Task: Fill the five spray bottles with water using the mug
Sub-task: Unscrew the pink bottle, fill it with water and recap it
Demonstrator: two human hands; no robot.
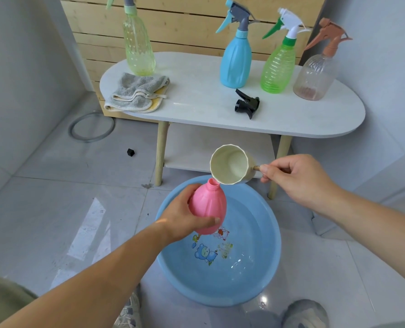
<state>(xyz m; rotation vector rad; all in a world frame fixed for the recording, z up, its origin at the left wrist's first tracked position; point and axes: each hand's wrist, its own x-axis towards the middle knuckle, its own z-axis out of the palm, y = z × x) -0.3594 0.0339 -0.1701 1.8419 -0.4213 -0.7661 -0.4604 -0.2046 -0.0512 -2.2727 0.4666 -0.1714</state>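
The left hand is wrapped round the belly of the pink bottle, holding it tilted over the basin with its open neck pointing up and to the right. The right hand pinches the short handle of the cream mug, which is tipped well over so its lip sits right at the bottle's mouth. The mug's inside looks nearly dry, and I cannot tell whether any water is running.

To pour well, the lip should stay just above the narrow neck, with a slow, thin stream, and both kept over the basin so spills fall back into the water. Another scoop is probably needed; the pink wall hides the level.

Beyond the basin stands a white oval bench on pale wooden legs. On it lies the black spray head, likely the pink bottle's. Behind it stand a blue bottle, a green bottle and a clear bottle, all capped. A pale green bottle stands at the left end, beside a folded grey cloth.

The floor is glossy grey tile, with a ring near the wall. A slatted wooden panel leans behind the bench.
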